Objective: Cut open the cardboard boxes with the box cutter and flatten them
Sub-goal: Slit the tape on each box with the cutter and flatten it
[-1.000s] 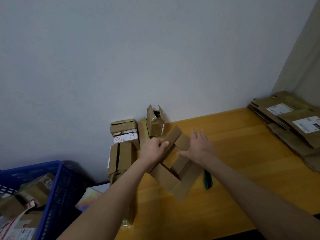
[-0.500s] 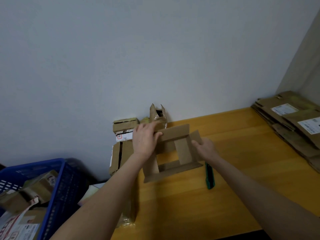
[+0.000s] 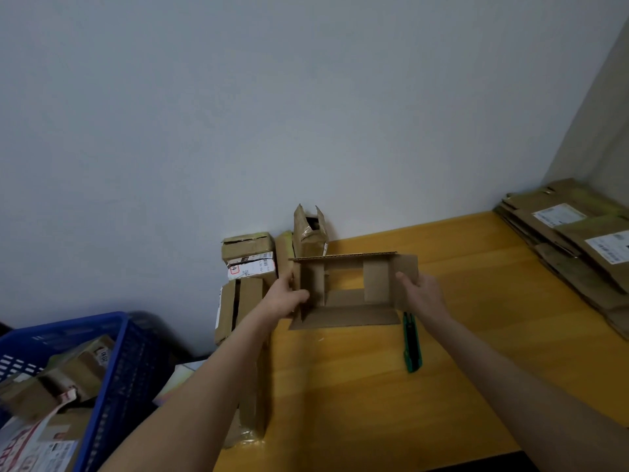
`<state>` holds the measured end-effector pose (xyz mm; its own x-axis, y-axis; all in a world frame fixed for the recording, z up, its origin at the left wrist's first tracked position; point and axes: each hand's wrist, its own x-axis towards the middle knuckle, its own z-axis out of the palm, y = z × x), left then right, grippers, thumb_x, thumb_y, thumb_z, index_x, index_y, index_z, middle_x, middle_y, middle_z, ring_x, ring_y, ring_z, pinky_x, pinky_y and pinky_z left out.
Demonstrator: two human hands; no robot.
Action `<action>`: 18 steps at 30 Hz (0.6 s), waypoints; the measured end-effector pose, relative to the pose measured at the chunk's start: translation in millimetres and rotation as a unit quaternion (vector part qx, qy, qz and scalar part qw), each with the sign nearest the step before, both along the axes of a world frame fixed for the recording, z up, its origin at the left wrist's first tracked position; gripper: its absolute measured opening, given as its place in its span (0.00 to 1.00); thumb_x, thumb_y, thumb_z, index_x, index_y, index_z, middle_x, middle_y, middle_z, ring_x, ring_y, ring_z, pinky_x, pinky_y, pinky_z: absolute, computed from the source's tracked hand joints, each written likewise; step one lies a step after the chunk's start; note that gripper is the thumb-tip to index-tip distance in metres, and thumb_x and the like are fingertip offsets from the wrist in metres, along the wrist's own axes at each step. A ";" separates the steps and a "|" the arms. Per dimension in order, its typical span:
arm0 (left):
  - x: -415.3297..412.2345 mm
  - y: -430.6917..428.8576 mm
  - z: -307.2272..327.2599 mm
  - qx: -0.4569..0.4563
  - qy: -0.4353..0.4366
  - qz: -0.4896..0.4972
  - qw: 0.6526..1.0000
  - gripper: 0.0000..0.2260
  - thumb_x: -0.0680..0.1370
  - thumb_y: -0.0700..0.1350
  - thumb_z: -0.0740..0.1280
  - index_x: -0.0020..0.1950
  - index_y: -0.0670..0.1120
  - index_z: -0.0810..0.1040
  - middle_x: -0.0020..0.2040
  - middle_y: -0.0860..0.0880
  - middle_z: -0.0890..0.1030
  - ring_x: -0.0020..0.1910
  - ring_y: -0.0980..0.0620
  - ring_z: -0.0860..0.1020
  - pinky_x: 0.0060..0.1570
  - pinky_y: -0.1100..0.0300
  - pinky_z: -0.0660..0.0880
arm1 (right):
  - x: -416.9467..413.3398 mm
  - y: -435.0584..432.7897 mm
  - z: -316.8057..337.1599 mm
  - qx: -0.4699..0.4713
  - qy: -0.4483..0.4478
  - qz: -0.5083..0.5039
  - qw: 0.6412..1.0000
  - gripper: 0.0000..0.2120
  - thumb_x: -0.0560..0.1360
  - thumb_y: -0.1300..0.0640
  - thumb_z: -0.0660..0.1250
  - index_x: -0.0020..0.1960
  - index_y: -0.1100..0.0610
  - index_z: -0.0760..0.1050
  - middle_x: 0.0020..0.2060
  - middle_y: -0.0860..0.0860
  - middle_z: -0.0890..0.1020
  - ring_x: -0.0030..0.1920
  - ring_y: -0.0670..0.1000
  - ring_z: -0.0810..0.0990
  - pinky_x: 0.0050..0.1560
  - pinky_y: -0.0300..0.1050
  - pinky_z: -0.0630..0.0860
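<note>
Opened brown cardboard box, held in the air above the yellow wooden table, just in front of the uncut brown parcels stacked against the wall. The left hand grips the box's left wall, thumb on the near face and fingers curled behind. The right hand pinches the right-hand flap, thumb on the inner face, while the remaining fingers are hidden behind the cardboard. Both ends appear to be cut free, since the tabletop shows through the middle. The box's open mouth faces up and back toward the wearer, and its long axis runs left to right, roughly parallel to the wall. The green box cutter lies on the table just below the box's right corner, beside the right wrist, with its long axis pointing away from the wearer toward the wall. Whether its blade is out cannot be told. Probable hazards: collapsing the tube against its creases could tear a wall or let it spring open again, and lowering the right forearm could knock or press on the cutter. Flattened brown cardboard sheets are piled at far right, and a blue plastic crate stands at lower left.
</note>
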<state>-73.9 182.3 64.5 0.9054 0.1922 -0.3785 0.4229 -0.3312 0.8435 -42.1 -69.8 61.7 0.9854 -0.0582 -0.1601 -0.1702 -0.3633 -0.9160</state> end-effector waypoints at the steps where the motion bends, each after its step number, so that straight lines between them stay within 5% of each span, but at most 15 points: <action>1: -3.8 2.5 5.8 -0.051 0.004 0.001 0.999 0.14 0.78 0.34 0.62 0.61 0.46 0.72 0.48 0.47 0.77 0.44 0.51 0.78 0.40 0.59 0.77 | 0.7 -4.1 -0.4 0.012 0.007 -0.014 1.000 0.12 0.81 0.56 0.62 0.55 0.64 0.76 0.44 0.55 0.77 0.45 0.54 0.75 0.45 0.51 0.73; 3: -7.3 10.2 9.3 -0.163 0.016 0.023 0.986 0.09 0.78 0.34 0.59 0.54 0.45 0.74 0.48 0.43 0.76 0.42 0.49 0.78 0.39 0.58 0.76 | 3.6 -12.3 -4.6 0.043 0.022 -0.040 0.998 0.13 0.80 0.56 0.62 0.59 0.63 0.75 0.48 0.56 0.77 0.48 0.55 0.74 0.44 0.50 0.74; 7: -7.7 20.1 8.8 -0.345 0.047 0.029 0.937 0.18 0.77 0.53 0.62 0.63 0.45 0.75 0.60 0.42 0.76 0.55 0.42 0.78 0.47 0.47 0.79 | 2.6 -20.3 -9.4 0.110 0.043 -0.039 0.992 0.15 0.80 0.56 0.63 0.62 0.64 0.74 0.51 0.55 0.77 0.50 0.54 0.74 0.43 0.48 0.73; 11: -1.0 17.5 8.7 -0.298 0.093 0.050 0.949 0.28 0.74 0.67 0.61 0.64 0.49 0.74 0.61 0.41 0.77 0.62 0.38 0.75 0.56 0.38 0.75 | 0.0 -26.0 -14.6 0.151 0.058 0.029 0.986 0.11 0.79 0.53 0.65 0.59 0.57 0.77 0.55 0.54 0.80 0.56 0.58 0.77 0.59 0.61 0.74; 15: -4.7 14.8 7.7 -0.267 0.101 0.079 0.955 0.19 0.75 0.57 0.67 0.59 0.47 0.74 0.54 0.41 0.78 0.55 0.43 0.75 0.62 0.41 0.72 | -1.6 -31.8 -12.3 0.211 0.116 0.158 0.958 0.16 0.80 0.50 0.60 0.65 0.52 0.75 0.57 0.51 0.81 0.58 0.53 0.78 0.60 0.53 0.73; 18: -5.4 14.8 6.3 -0.250 0.057 0.094 0.962 0.18 0.74 0.53 0.69 0.61 0.48 0.74 0.56 0.41 0.78 0.54 0.44 0.76 0.54 0.46 0.75 | 3.6 -40.5 -13.6 0.279 0.219 0.196 0.914 0.27 0.76 0.34 0.50 0.66 0.47 0.72 0.63 0.46 0.76 0.64 0.53 0.74 0.64 0.55 0.69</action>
